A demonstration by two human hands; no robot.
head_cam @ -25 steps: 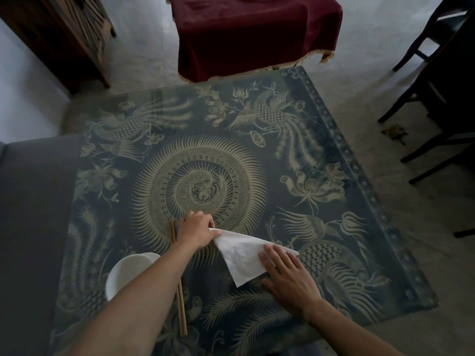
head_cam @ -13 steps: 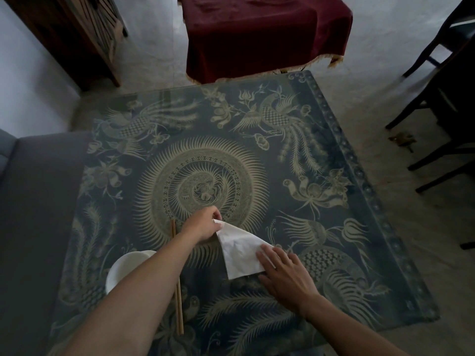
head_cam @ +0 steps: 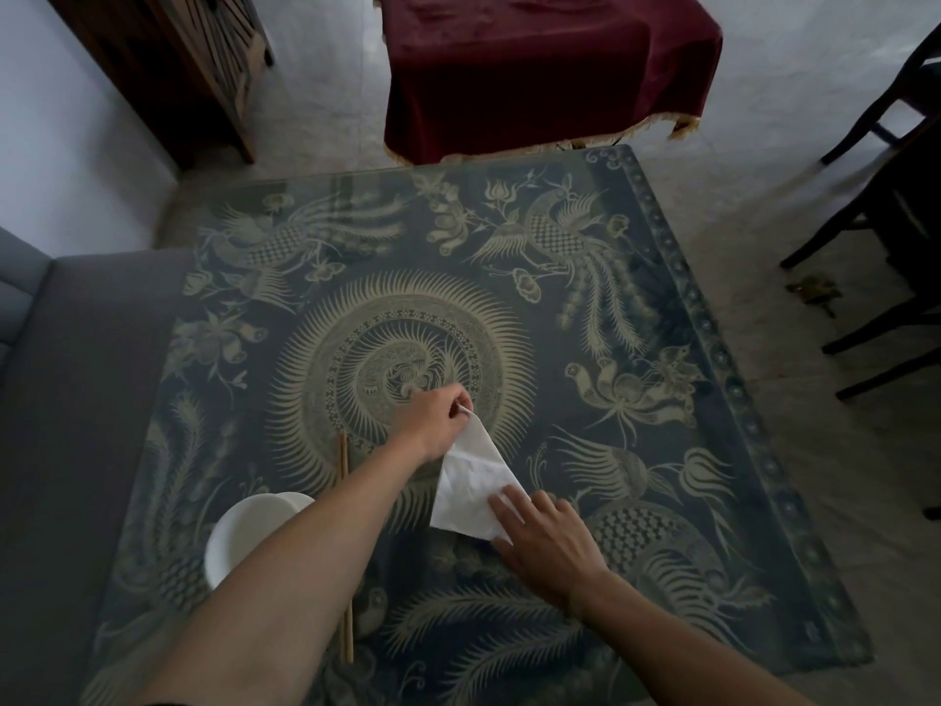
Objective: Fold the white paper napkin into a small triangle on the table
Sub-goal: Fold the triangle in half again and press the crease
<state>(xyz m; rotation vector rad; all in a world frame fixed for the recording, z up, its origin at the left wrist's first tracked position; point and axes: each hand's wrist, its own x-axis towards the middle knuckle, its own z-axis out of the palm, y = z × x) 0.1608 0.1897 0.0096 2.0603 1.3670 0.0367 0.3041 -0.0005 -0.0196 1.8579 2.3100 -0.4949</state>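
The white paper napkin [head_cam: 471,484] lies folded into a narrow triangle on the dark patterned table [head_cam: 636,308], its tip pointing away from me. My left hand [head_cam: 433,422] pinches that far tip between thumb and fingers and lifts it slightly. My right hand [head_cam: 542,537] lies flat with fingers spread, pressing down the napkin's near right corner and hiding part of it.
A white bowl [head_cam: 249,537] sits at the near left, partly under my left forearm. Wooden chopsticks [head_cam: 345,547] lie beside it, pointing away. A red-draped table [head_cam: 550,68] stands beyond the far edge, dark chairs [head_cam: 886,206] to the right, a grey sofa [head_cam: 76,400] on the left.
The napkin has gone from a wide triangle to a narrower one. My left hand has drawn its tip further away and to the right. My right hand still presses the near corner.
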